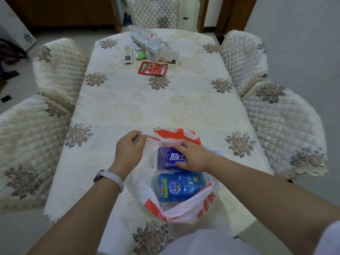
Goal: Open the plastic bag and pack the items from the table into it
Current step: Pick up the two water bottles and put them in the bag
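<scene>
near table edge: white-and-orange plastic bag [185, 208], mouth open. left hand [128, 151] pinched shut on far left rim. right hand [193, 156] inside the mouth, fingers clamped around purple bottle [165, 159]; blue bottle [178, 186] just below, in bag. red packet [153, 68] far across table [128, 100].

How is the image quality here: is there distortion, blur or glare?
Head view: wide-angle bending curves the table edges and chairs; light is soft and dim, shadows weak; both hands and the plastic bag are fairly sharp; far items are small and soft; no strong glare.
</scene>
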Motion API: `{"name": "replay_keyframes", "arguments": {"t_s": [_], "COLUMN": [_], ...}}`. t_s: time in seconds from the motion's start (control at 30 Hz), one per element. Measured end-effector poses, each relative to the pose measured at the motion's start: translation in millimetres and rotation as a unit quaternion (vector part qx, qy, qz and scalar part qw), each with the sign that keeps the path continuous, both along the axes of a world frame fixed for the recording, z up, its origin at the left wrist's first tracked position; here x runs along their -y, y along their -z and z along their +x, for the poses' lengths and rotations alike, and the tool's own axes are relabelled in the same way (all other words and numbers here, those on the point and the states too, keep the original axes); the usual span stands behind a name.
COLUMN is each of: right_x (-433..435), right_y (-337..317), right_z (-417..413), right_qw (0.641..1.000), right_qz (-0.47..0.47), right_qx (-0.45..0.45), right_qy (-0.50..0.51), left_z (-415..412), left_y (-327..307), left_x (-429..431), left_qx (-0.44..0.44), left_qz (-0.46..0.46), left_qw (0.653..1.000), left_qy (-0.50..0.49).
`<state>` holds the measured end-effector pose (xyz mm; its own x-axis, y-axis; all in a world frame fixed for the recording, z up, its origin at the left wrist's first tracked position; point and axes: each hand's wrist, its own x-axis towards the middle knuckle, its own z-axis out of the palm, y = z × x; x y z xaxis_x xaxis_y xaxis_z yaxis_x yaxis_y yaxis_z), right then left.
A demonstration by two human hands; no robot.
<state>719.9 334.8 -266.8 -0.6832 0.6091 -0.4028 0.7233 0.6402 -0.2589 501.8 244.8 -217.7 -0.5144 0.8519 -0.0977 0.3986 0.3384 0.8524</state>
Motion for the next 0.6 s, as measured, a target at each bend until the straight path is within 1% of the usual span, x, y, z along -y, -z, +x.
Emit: {"name": "replay_keyframes", "arguments": {"t_s": [0.03, 0.1, 0.23, 0.3, 0.37, 0.43, 0.5, 0.53, 0.6], "right_x": [2, 5, 10, 11, 10, 10, 14, 18, 29], "right_y": [-2, -4, -1, 1, 3, 5, 5, 7, 8], "right_z": [5, 20, 55, 71, 86, 97, 104, 107, 113], "right_qw": [1.0, 0.996, 0.973, 0.961, 0.951, 0.936, 0.92, 0.916, 0.909], "right_qz": [0.015, 0.075, 0.194, 0.211, 0.159, 0.052, -0.035, -0.045, -0.018], "right_qx": [-0.004, -0.012, -0.052, -0.049, -0.024, -0.005, -0.022, -0.038, -0.068], "right_qy": [0.013, 0.041, 0.111, 0.175, 0.263, 0.348, 0.39, 0.398, 0.41], "left_z": [2, 5, 8, 9, 11, 12, 13, 14, 16], "left_y": [-4, -11, -11, -8, -7, -6, -8, -9, -12], "left_x": [0, 2, 10, 14, 18, 21, 24, 25, 27], "left_qx": [0.004, 0.002, -0.007, -0.012, -0.02, -0.018, -0.022, -0.025, -0.03], "left_qz": [0.014, 0.029, 0.005, -0.011, -0.022, -0.027, -0.026, -0.023, -0.012], "left_qw": [1.0, 0.999, 1.0, 1.0, 1.0, 0.999, 0.999, 0.999, 0.999], "left_qy": [-0.01, -0.02, -0.001, 0.003, 0.006, 0.008, 0.01, 0.01, 0.015]}}
